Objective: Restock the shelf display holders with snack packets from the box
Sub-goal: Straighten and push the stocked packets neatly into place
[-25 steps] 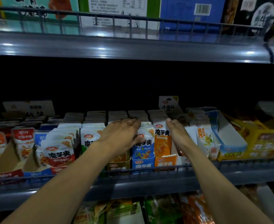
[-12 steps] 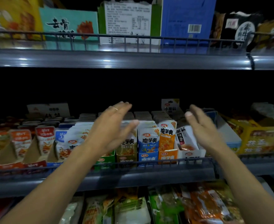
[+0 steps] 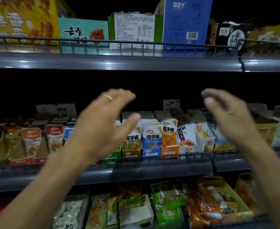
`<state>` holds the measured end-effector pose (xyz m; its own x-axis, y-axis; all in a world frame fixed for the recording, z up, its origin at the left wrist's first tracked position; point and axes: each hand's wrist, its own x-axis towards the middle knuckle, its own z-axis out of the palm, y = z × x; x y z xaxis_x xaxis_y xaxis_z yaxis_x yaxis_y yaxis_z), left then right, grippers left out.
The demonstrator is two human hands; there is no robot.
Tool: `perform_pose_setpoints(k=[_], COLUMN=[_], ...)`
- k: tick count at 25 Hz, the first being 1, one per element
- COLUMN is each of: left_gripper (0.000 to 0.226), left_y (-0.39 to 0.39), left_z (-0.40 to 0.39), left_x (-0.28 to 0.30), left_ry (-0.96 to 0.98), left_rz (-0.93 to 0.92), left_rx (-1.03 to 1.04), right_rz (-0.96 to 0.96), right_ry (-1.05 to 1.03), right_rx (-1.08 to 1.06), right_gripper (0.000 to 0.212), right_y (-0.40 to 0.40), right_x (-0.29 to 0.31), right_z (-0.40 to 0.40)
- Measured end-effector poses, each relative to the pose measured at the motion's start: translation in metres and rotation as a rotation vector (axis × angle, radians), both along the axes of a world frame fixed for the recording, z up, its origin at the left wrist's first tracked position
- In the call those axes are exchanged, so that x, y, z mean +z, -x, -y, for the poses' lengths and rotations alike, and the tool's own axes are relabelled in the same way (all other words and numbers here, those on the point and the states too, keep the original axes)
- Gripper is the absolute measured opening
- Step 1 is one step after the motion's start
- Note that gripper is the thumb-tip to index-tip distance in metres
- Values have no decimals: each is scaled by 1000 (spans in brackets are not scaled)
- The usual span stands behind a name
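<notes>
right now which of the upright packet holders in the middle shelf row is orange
The orange cardboard holder, second right of the left hand's thumb, between the blue cardboard holder and the white one.

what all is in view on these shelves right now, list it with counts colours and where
display holders: a row, count unclear, green, olive, blue, orange and white fronts, middle shelf centre
snack packets: many, white with blue, orange or olive print, standing in those holders
red and orange packets: several, middle shelf left
yellow box: one, middle shelf right, blurred
upper boxes: about six, yellow, teal, green and white, blue, black, top shelf behind a wire rail
bagged snacks: many, green, orange, pale, bottom shelf
small sign card: one, white and yellow, behind the packets
left hand: one, ring on a finger, raised in front of the packets, holding nothing
right hand: one, raised, fingers loose, holding nothing
</notes>
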<state>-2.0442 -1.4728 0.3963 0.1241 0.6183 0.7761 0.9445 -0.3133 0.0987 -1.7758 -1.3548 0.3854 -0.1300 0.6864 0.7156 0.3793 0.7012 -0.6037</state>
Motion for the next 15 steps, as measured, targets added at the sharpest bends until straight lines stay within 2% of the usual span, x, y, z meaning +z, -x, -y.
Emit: perform_pose_setpoints(k=[3, 5, 8, 12, 15], left_gripper=[63, 66, 68, 70, 72], left_y=[-20, -29, -39, -37, -33], left_z=[-65, -104, -148, -175, -179], left_x=[-35, -50, -64, -78, -81], left_ry=[283, 395, 455, 509, 498], left_rz=[-97, -170, -258, -324, -361], left_rx=[75, 105, 153, 246, 260], right_rz=[182, 296, 488, 721, 798], right_ry=[201, 257, 269, 213, 136], right_rx=[-38, -97, -118, -214, -263], right_gripper=[47, 55, 63, 61, 62], right_y=[25, 33, 45, 58, 63], right_x=[-42, -64, -85, -95, -95], right_z=[-44, -77, -119, -160, -172])
